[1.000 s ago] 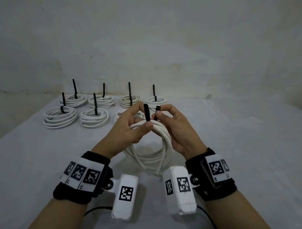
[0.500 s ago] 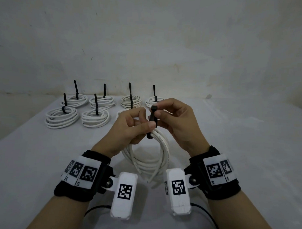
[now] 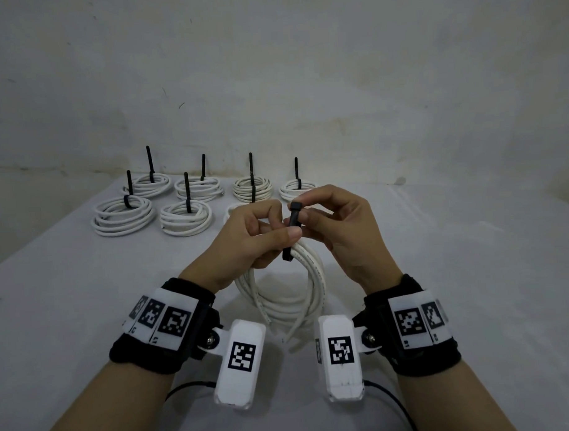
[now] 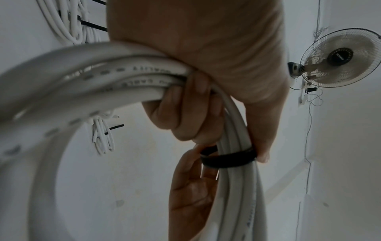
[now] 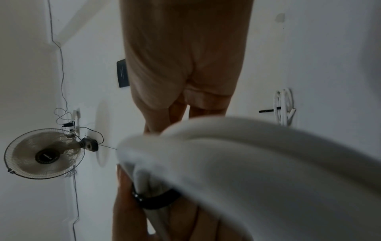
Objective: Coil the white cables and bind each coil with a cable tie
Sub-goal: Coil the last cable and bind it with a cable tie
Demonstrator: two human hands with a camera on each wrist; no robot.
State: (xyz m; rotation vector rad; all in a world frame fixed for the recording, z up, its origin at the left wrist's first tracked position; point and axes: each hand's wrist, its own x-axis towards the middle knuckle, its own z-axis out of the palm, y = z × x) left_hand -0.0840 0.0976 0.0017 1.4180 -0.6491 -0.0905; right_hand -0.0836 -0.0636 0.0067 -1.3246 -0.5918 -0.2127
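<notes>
Six bound coils (image 3: 185, 218) lie in two rows at the far left of the white surface (image 3: 472, 273), each cinched by a black tie whose tail stands upright; a seventh coil (image 3: 233, 208) shows only as a sliver behind the left hand, and whether it is tied cannot be told. One further coil of white cable (image 3: 306, 279) is in work, held up on edge above the surface, near its front and about midway across, between the two hands. Judged from this layout, most of the task is done and the present coil is at the binding step, with the tie looped but apparently not yet drawn tight.

Left hand (image 3: 255, 239): grip closed around the top of the coil, fingers curled about the bunched turns and thumb lying across them toward the tie. Right hand (image 3: 335, 226): grip a fingertip pinch on the upper part of the cable tie (image 3: 293, 229), just below its square head.

From the left wrist view, the tie forms a dark band (image 4: 227, 159) around several parallel strands, fairly snug to them. The cable is smooth, round and white, with faint printed lettering along the jacket. Its two cut ends (image 3: 282, 331) hang free at the bottom of the coil, near the surface; contact there cannot be judged.
</notes>
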